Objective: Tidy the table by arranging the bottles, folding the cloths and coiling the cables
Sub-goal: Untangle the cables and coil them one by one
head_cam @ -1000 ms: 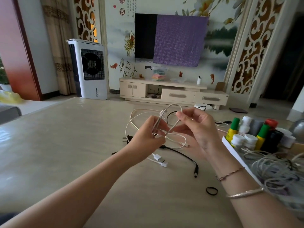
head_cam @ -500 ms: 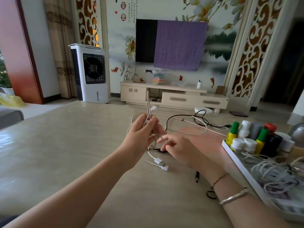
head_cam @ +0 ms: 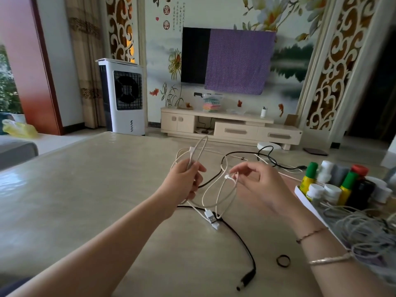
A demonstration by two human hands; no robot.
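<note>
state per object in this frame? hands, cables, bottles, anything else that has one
left hand: grips gathered loops of the white cable
right hand: pinches the white cable near its small plug
white cable: partly coiled, lifted, USB end on the table
black cable: uncoiled, lying on the table
bottles: upright, capped, grouped in the tray
tray: on the table's right edge
hair tie: flat on the table, loose

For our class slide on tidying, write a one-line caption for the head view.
Left hand grips a white cable loop while right hand pinches its small plug above the table.
</note>
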